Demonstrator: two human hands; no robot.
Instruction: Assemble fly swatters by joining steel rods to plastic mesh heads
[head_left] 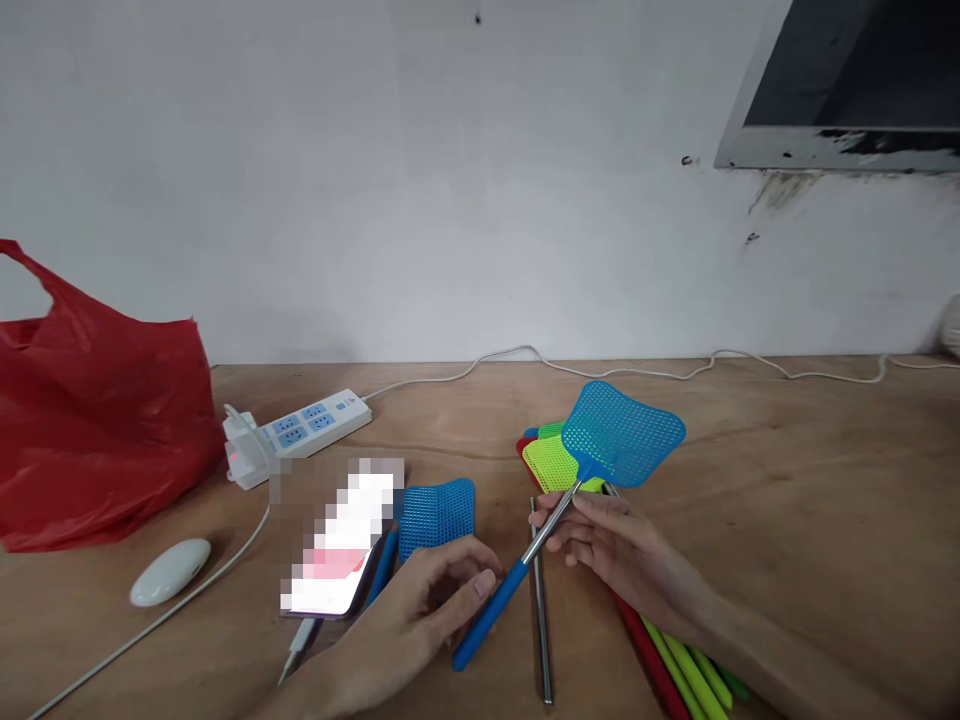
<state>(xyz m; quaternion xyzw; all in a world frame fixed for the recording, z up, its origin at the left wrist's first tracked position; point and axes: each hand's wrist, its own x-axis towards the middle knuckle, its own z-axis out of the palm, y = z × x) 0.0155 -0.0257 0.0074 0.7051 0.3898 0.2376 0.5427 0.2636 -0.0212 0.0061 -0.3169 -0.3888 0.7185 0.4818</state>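
A blue fly swatter with a metal shaft and blue handle is held up over the wooden table. My right hand pinches its metal shaft just below the mesh head. My left hand curls its fingers round the blue handle end. A second blue swatter head lies flat near my left hand. Under my right hand lies a pile of swatters, a green head on top, with red and green handles. A loose metal rod lies between my hands.
A phone lies left of the flat blue head. A white power strip with its cord runs along the back. A white oval object and a red plastic bag sit at the left. A dark window frame is at the upper right.
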